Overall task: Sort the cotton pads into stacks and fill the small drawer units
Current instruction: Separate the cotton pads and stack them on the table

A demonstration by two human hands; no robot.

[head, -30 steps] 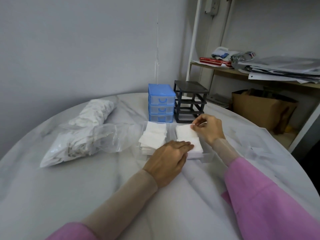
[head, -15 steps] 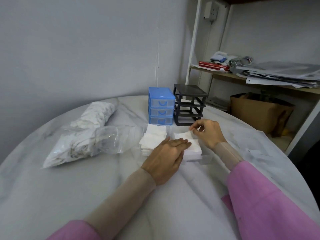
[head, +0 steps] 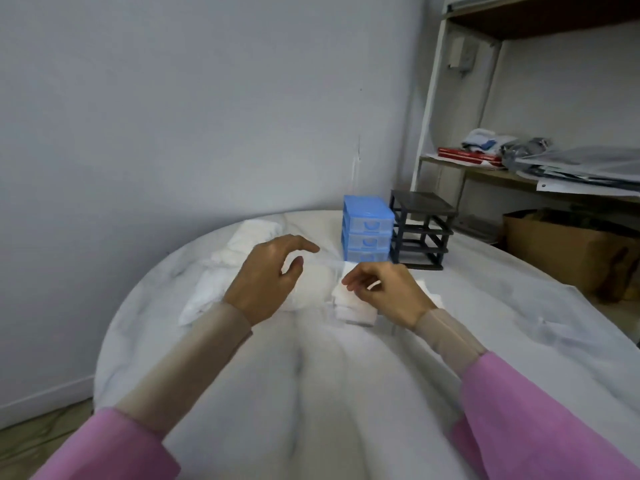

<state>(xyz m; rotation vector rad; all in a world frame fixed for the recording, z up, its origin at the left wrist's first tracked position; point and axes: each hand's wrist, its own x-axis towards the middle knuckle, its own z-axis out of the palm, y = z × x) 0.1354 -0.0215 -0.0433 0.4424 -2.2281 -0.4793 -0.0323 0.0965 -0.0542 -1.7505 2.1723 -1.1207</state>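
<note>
A stack of white cotton pads (head: 349,308) lies on the round table (head: 311,393), in front of the blue three-drawer unit (head: 369,230). My right hand (head: 388,292) hovers over this stack with curled fingers and pinches a cotton pad (head: 346,271) at its far edge. The second stack is mostly hidden behind that hand; only a white corner (head: 434,297) shows. My left hand (head: 266,275) is lifted off the table, fingers relaxed and spread, holding nothing, above the clear bag of loose pads (head: 221,271). The view is motion-blurred.
A black open drawer frame (head: 420,230) stands right of the blue unit, all its slots without drawers. Behind the table on the right are a shelf (head: 485,171) with papers and a cardboard box (head: 568,251). A wall is close on the left.
My left hand has risen off the right stack and swung left over the bag. My right hand has shifted left onto the other stack. The camera has tilted up and back.
</note>
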